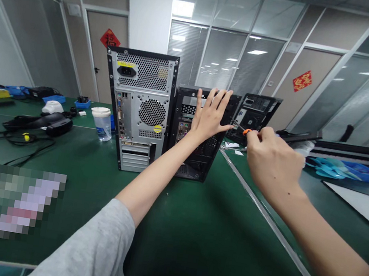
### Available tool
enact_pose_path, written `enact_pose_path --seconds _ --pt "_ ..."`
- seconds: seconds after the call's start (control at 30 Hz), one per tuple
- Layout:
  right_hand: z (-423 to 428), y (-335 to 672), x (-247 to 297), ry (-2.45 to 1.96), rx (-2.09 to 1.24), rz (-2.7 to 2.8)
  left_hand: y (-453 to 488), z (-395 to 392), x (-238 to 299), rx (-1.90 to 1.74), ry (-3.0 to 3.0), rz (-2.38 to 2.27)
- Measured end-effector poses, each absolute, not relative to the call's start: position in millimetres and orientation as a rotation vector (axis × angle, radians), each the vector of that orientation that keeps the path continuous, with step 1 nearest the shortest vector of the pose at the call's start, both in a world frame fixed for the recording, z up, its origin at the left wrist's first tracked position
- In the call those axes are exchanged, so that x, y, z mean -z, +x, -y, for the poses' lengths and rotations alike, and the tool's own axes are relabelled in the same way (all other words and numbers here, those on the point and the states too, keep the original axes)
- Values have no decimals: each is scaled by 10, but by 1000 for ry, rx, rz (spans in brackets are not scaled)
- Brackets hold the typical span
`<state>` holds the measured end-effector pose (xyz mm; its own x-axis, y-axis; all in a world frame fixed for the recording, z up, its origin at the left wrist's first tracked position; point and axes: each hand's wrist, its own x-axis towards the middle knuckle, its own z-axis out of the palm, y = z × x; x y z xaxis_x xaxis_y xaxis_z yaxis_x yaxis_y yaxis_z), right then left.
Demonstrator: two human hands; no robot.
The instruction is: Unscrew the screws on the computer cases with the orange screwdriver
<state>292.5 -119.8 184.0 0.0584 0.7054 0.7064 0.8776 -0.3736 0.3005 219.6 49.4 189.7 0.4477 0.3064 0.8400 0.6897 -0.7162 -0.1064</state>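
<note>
My left hand lies with fingers spread against the upper back of a black computer case, hiding part of its rear panel. My right hand is closed around a screwdriver; a bit of its orange handle shows. The thin metal shaft points left toward the right edge of that case, but I cannot tell whether the tip touches it. Close on the left stands a taller computer case with a silver rear panel. Another black case sits farther back, behind the screwdriver.
A lidded plastic cup stands left of the cases on the green table. Black cables and a dark headset-like device lie farther left. To the right are a blue tray and a white panel.
</note>
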Motion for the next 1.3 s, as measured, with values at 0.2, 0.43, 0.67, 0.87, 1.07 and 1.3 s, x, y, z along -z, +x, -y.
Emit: enact_pose_path --seconds 0.2,0.43,0.67,0.87,1.07,1.3 --pt "1207 2913 -1874 -2142 1266 1679 2190 -489 -1895 1238 -2275 798" --pt "1207 2906 -1876 -2138 1174 1703 2185 -481 -1901 1197 -2273 825" --pt "1205 2883 -1907 -2163 1212 1721 2206 -508 -1882 1253 -2251 797" --pt "1204 2864 -1921 -2184 1221 1721 2184 -463 -1913 1158 -2275 856" --pt "1187 2852 -1934 -2205 1201 1721 2185 -453 -1925 1141 -2294 871" --pt "1168 2868 -1919 -2236 1123 1695 2207 -489 -1898 1214 -2276 825"
